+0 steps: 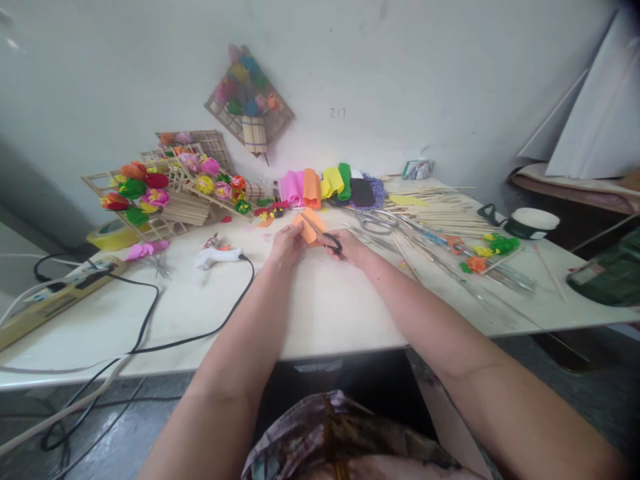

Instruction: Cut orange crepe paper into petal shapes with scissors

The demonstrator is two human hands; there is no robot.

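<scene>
Near the middle of the white table (330, 313), my left hand (287, 245) pinches a piece of orange crepe paper (311, 223) by its left side. My right hand (350, 248) is closed round the black handles of a pair of scissors (331, 241), whose blades lie across the orange paper and point up and left. Whether the blades are apart or together is too small to tell. Just behind the paper stand rolls of crepe paper: pink (292, 189), orange (312, 189), yellow (332, 183) and green (345, 180).
At left are a white glue gun (219, 257) with a black cord, a power strip (60, 297), yellow tape (117, 235) and stick frames with paper flowers (135, 193). Wooden sticks (440, 212), large scissors (377, 222) and a dark cup (531, 223) lie right.
</scene>
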